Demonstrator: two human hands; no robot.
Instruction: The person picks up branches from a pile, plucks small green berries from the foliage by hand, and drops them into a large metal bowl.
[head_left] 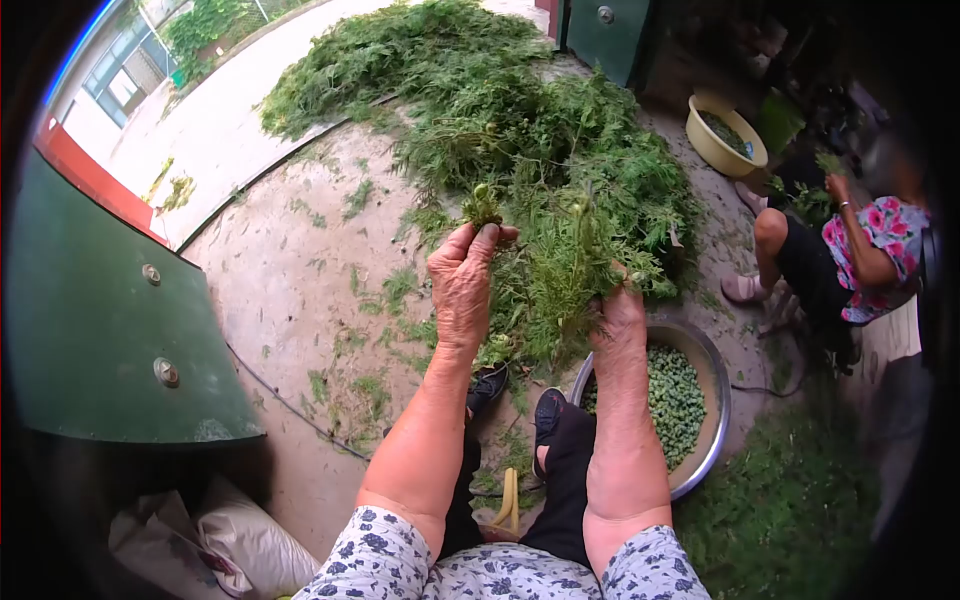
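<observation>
I hold a bushy green leafy stalk point(560, 290) in my right hand point(622, 318), fingers closed around its stem, above the round metal basin of green buds point(712, 400). My left hand point(462, 285) pinches a small green tip point(484, 207); I should pluck cleanly (not tear). The big heap of cut greens point(520, 130) crowds the concrete floor point(280, 290); another person point(850, 260) sits near.

Both arms out; L hand point(462, 285) pinching, R hand point(620, 310) gripping.

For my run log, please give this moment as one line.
left hand: pinches green sprig | right hand: grips plant bunch | metal bowl: green buds
</observation>
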